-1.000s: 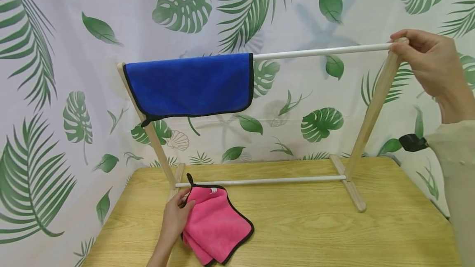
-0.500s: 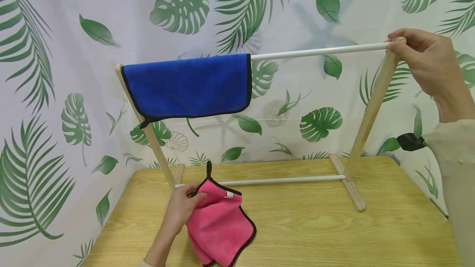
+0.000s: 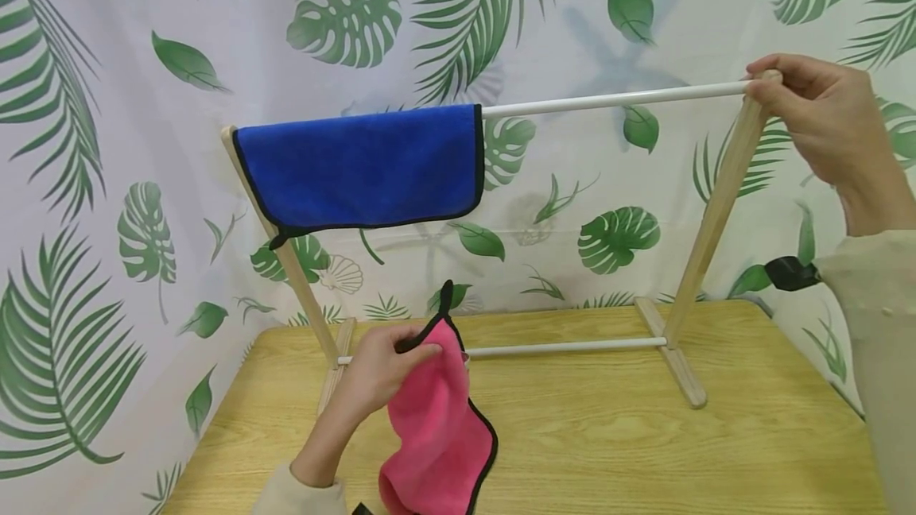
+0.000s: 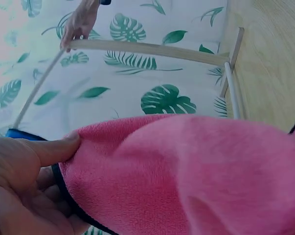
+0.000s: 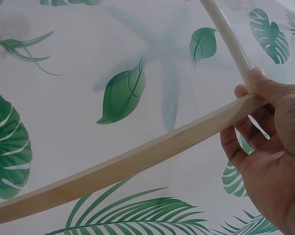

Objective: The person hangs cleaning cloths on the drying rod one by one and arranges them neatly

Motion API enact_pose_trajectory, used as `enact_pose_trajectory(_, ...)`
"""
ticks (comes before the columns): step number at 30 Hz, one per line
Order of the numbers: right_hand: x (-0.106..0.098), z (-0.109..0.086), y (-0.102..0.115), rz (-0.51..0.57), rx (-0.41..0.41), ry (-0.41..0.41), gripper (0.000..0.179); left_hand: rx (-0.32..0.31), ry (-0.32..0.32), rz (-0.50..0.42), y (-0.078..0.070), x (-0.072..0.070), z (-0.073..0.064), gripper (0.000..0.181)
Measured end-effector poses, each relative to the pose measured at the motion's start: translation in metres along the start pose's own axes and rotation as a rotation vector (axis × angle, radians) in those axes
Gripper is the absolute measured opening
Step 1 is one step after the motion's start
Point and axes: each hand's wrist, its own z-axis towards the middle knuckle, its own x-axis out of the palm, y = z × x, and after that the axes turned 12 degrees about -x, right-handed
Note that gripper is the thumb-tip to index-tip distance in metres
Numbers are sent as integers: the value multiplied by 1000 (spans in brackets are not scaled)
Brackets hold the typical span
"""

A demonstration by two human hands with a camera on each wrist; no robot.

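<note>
My left hand (image 3: pixel 379 368) pinches a pink towel (image 3: pixel 440 427) with black edging by its upper edge, thumb on the near side. The towel hangs down over the table, its black loop pointing up. In the left wrist view the towel (image 4: pixel 186 171) fills the lower half, beside the thumb. My right hand (image 3: pixel 823 118) grips the top of the wooden rack's right post (image 3: pixel 723 197), where the white upper rod (image 3: pixel 615 102) meets it. The right wrist view shows thumb and fingers around that post end. A blue towel (image 3: pixel 358 169) with black edging hangs folded over the rod's left half.
The rack stands on a wooden table (image 3: pixel 608 435), its left post (image 3: pixel 300 284) partly behind the blue towel. A lower white rod (image 3: pixel 565 346) joins the two feet just above the tabletop. Behind everything hangs a white curtain (image 3: pixel 529 245) printed with green leaves.
My left hand has moved right and up, lifting the pink towel's looped corner higher. The right hand keeps its grip on the post, and the blue towel stays in place.
</note>
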Motion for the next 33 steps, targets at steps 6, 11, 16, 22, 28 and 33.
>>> enact_pose_trajectory(6, 0, 0, 0, 10, -17, 1, 26, 102, 57, 72, -31, 1, 7, 11)
enact_pose_trajectory(11, 0, 0, 0, 5, -10, -3, 26, 182, 93, 74, -60, -2, 11, 9)
enact_pose_trajectory(16, 0, -1, 0, 8, -11, -7, 27, 320, 109, 92, -92, -5, 17, 11)
enact_pose_trajectory(22, 0, -1, -1, 9, -20, -1, 26, 405, 101, 150, -132, -10, 25, 9)
enact_pose_trajectory(28, 0, -1, 0, 0, -23, 0, 26, 432, 99, 133, -172, -16, 37, 11)
enact_pose_trajectory(33, 0, -2, 0, -19, -17, -3, 25, 472, 64, 154, -201, -22, 51, 20)
